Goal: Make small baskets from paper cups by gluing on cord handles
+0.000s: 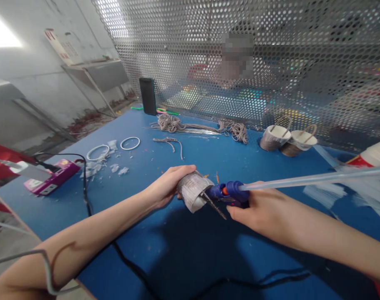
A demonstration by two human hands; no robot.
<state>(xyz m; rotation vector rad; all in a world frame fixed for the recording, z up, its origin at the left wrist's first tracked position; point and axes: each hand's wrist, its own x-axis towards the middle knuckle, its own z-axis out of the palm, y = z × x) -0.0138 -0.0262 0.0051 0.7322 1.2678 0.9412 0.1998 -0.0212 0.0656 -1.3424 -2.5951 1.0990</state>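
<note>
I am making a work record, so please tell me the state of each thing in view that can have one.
Held cup: tilted
Left hand: closed around the held cup
Glue gun: glue stick in its back; whether hot, cannot tell
Right hand: gripping the glue gun
Other two cups: standing upright
Phone: standing upright
Power strip: plugs inserted
Grey cord: loose, ends bunched
White rings: lying apart

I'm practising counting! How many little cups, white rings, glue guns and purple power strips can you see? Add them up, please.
Little cups: 3 (1 in the left hand, 2 on the table)
White rings: 2
Glue guns: 1 (in the right hand)
Purple power strips: 1
Total: 7
</note>
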